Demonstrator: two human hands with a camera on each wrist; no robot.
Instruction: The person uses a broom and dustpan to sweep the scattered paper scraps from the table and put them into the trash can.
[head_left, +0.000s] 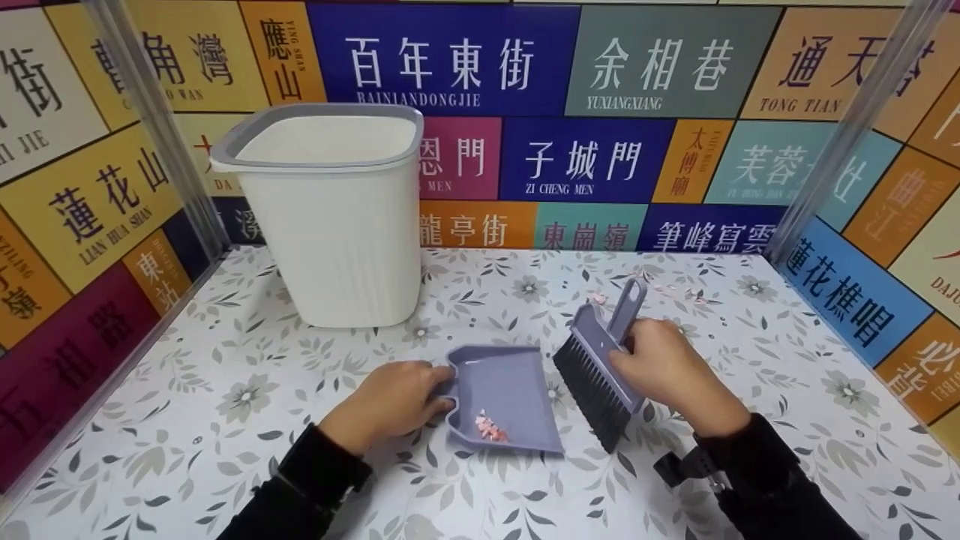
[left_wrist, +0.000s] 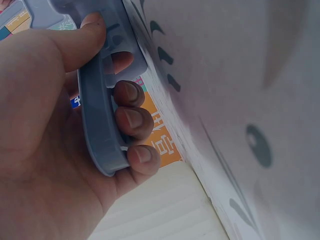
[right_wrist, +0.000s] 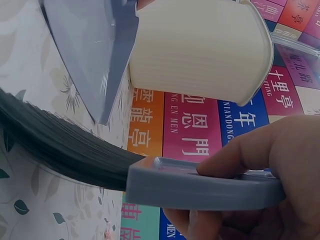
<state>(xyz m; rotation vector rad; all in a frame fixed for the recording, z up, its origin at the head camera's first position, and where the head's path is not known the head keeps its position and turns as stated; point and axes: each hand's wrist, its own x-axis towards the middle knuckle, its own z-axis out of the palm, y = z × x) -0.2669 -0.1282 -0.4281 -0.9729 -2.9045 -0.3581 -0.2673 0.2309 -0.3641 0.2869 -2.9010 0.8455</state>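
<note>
My left hand (head_left: pixel 394 401) grips the handle of a grey-purple dustpan (head_left: pixel 506 382), which lies on the table with its wide mouth facing right. In the left wrist view, fingers curl round the dustpan handle (left_wrist: pixel 97 117), with the thumb on top. Small pink scraps (head_left: pixel 489 427) lie inside the pan near its front side. To the right, my right hand (head_left: pixel 667 367) holds a hand brush (head_left: pixel 598 334) with black bristles (right_wrist: pixel 65 150). The bristles point toward the pan's mouth, a small gap apart from it. More pink scraps (head_left: pixel 697 295) are scattered on the table behind the brush.
A tall white bin (head_left: pixel 345 240) with a grey rim stands at the back left, behind the dustpan. The table (head_left: pixel 225 465) has a leaf-and-flower cover. Colourful sign-printed panels (head_left: pixel 600 157) border the back and both sides.
</note>
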